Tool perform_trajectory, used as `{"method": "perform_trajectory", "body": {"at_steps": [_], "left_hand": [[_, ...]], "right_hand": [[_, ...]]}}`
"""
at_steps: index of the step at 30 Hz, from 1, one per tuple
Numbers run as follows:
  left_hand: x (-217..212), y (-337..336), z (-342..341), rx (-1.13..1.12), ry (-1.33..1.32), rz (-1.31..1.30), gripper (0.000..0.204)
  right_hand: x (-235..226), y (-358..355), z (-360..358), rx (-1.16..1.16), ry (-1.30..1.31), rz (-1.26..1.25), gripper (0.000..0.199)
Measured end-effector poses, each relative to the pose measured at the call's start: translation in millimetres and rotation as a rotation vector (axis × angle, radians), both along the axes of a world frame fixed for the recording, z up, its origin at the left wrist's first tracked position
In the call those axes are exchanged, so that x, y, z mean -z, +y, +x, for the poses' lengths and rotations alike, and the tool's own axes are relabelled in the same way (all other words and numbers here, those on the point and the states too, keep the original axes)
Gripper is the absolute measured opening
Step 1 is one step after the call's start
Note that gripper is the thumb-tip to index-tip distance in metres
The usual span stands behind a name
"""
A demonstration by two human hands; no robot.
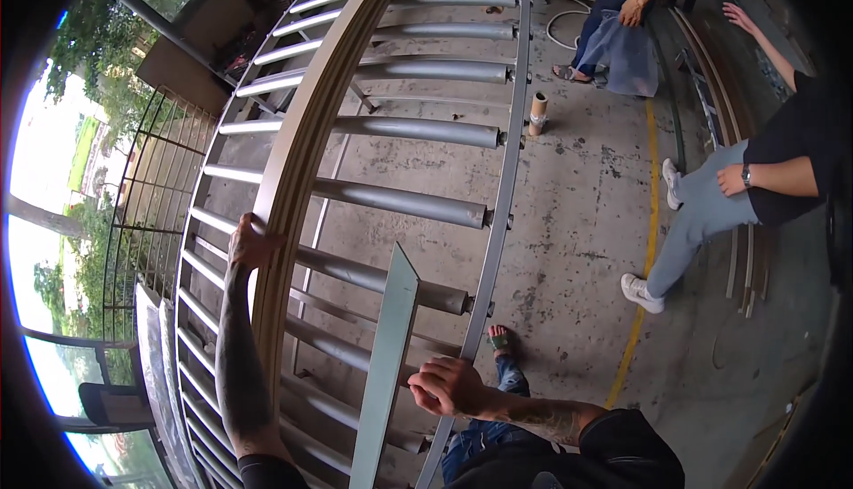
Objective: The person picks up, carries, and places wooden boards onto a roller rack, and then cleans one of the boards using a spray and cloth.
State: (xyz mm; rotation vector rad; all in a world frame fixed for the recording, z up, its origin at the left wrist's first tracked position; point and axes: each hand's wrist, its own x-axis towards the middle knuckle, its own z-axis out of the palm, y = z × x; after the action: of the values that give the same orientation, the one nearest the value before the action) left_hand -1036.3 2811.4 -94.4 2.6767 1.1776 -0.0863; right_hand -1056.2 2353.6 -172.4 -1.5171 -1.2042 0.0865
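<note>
A stack of long beige boards [306,103] runs lengthwise over the roller conveyor. My left hand [252,242] grips its left side, with the thumb across the top. To the right of the stack, a single pale green strip [387,360] with a slanted, pointed end lies across the rollers. My right hand [449,386] is just beside the strip's right edge, above the conveyor's side rail. Its fingers are curled in, and whatever they may hold is hidden. I cannot tell whether this hand touches the strip.
Grey rollers [400,200] span the conveyor up to its right rail [506,191]. A cardboard tube [538,114] stands on the concrete floor. At the right is a person in light jeans [711,196]; farther back, another holds clear plastic sheeting [622,58]. Long strips [711,71] lie beyond.
</note>
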Motion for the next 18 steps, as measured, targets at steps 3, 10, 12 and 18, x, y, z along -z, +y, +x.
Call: {"method": "perform_trajectory", "body": {"at_steps": [3,10,12,18], "left_hand": [[3.4,-0.4,-8.6,0.035,-0.092,0.063,0.065],[-16.0,-25.2,7.3,0.02,-0.014,0.01,0.063],[-19.2,-36.8,13.9,-0.036,0.009,0.053,0.059],[4.7,-17.3,-2.6,-0.045,-0.071,0.118,0.063]], "right_hand": [[4.7,1.9,-4.6,-0.013,0.001,0.015,0.013],[5.0,0.8,-5.1,0.017,-0.002,-0.016,0.011],[5.3,1.6,-6.1,0.03,0.007,0.001,0.011],[7.4,5.4,-14.5,0.001,0.048,0.0,0.014]]}}
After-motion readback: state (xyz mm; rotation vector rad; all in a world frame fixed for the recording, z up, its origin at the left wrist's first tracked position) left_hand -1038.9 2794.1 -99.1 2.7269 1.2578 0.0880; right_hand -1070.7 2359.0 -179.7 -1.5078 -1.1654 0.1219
